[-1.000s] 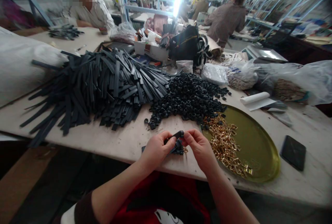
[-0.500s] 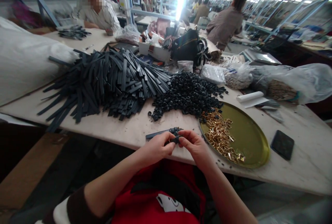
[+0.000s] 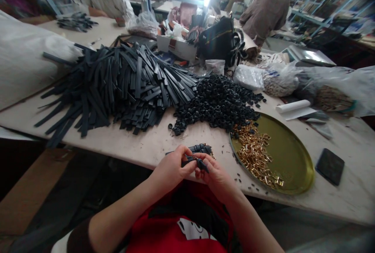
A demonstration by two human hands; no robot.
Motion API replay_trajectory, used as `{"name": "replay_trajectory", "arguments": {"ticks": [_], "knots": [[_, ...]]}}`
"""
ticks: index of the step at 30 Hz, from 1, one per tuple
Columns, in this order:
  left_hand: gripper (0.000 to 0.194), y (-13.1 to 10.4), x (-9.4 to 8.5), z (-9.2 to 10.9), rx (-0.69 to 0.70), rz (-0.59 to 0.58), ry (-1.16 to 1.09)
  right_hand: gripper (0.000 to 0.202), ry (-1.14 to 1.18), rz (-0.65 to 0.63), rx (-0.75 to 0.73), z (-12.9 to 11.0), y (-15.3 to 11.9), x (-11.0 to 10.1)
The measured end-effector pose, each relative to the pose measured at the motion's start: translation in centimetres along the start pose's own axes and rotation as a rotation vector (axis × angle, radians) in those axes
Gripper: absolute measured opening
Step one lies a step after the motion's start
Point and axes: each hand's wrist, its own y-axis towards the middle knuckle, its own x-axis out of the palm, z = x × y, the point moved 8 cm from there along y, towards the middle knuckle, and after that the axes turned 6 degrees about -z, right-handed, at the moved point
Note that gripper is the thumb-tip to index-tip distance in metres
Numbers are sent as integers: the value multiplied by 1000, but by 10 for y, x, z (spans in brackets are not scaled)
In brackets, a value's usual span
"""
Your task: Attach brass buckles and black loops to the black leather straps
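Note:
Close to the table's front edge, my left hand (image 3: 175, 163) pinches a dark strap (image 3: 187, 162) between thumb and fingers. My right hand (image 3: 215, 173) is closed on the same strap's other end, right beside the left fingertips. Just behind my hands lie a few finished-looking dark straps (image 3: 201, 148) with gold bits at their ends. Beyond them is a heap of small black loops (image 3: 216, 102). To the right, gold buckles (image 3: 254, 153) are piled in the left part of a round gold tray (image 3: 295, 159). Fingers hide most of the held strap.
A large pile of dark straps (image 3: 117, 85) spreads over the table's left. A phone (image 3: 330, 166) lies right of the tray. Behind are a black bag (image 3: 216, 42), plastic-wrapped bundles (image 3: 279, 81) and a white roll (image 3: 289, 106). Two people work across the table.
The view has shifted slightly downward and left. My fingers have turned the strap, and its right end now points down toward my right palm.

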Motion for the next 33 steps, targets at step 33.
{"name": "replay_trajectory", "arguments": {"ticks": [33], "knots": [[41, -18, 61, -14, -129, -554, -702, 17, -997, -130, -171, -3, -34, 5]]}}
